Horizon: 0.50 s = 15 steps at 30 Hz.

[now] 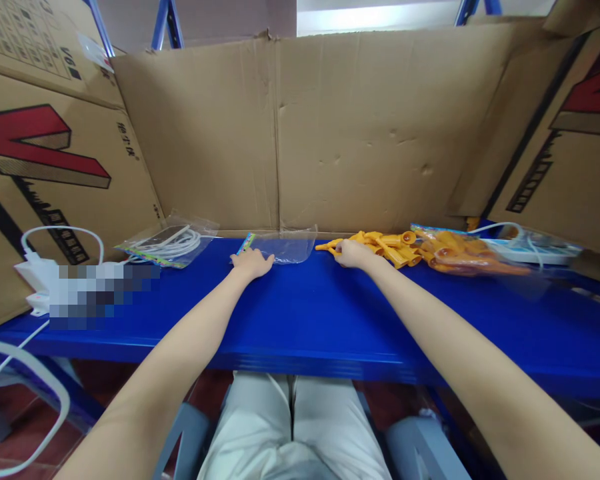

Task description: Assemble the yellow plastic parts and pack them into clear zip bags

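Both my arms reach forward over a blue table (300,313). My left hand (253,263) rests with fingers closed on the near edge of a clear plastic bag (286,248) that has a coloured strip at its left end. My right hand (351,253) lies at the left side of a loose pile of orange plastic pieces (385,245), its fingers curled around one of them. To the right of that pile lies a filled clear bag of orange pieces (463,253).
Cardboard walls (370,127) enclose the table at the back and both sides. A bag with white cable (167,243) lies at the left, a white charger with cord (35,273) further left. A white power strip (530,252) sits at the right.
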{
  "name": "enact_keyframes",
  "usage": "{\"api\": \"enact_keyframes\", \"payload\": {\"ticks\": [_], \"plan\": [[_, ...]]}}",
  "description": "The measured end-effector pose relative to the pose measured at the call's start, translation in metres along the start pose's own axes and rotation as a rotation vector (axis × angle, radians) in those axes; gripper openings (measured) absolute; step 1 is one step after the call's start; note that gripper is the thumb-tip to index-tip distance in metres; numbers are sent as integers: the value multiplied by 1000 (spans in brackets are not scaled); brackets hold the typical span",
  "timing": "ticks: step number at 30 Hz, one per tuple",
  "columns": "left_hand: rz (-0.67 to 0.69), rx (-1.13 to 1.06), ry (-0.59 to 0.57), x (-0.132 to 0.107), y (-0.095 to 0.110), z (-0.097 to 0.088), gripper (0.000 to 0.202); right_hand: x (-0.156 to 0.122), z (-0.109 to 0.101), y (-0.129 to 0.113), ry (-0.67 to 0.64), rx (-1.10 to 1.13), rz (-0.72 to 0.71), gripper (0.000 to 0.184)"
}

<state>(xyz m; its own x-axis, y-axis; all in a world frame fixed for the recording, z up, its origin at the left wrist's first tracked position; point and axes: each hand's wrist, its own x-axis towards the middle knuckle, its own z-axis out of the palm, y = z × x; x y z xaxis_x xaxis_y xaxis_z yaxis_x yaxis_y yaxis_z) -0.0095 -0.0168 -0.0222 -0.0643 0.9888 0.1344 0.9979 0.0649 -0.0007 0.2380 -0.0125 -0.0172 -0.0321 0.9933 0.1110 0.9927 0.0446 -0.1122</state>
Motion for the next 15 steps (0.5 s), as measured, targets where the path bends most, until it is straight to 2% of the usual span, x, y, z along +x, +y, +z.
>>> {"api": "enact_keyframes", "payload": {"ticks": [6, 10, 15], "plan": [[2, 8, -11, -1, 1, 2, 84, -9, 9, -3, 87, -55, -30, 38], [12, 14, -19, -2, 3, 3, 93, -14, 7, -7, 74, -122, -51, 38], [-3, 28, -42, -1, 4, 3, 96, -17, 2, -7, 57, -125, 25, 38]]}}
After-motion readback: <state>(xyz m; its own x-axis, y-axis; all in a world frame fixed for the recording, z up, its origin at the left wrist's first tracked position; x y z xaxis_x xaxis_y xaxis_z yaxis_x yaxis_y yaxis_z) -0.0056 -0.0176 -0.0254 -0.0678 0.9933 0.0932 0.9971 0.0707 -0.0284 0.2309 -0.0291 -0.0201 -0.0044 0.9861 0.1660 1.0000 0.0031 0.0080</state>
